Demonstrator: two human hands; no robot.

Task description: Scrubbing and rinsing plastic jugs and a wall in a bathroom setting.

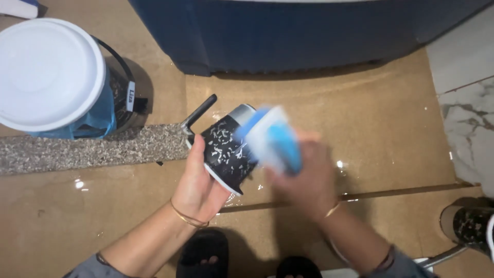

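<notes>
My left hand grips a small black pot with white speckles, tilted on its side, its straight black handle pointing up and left. My right hand holds a blue and white scrubbing brush against the pot's side; hand and brush are blurred by motion. Both wrists carry thin gold bangles. The pot's inside is hidden from view.
A white-lidded bucket with a blue liner stands at the upper left beside a granite curb. A large dark blue container fills the top. A second speckled pot lies at the lower right. The tan floor looks wet. Black sandals show at the bottom.
</notes>
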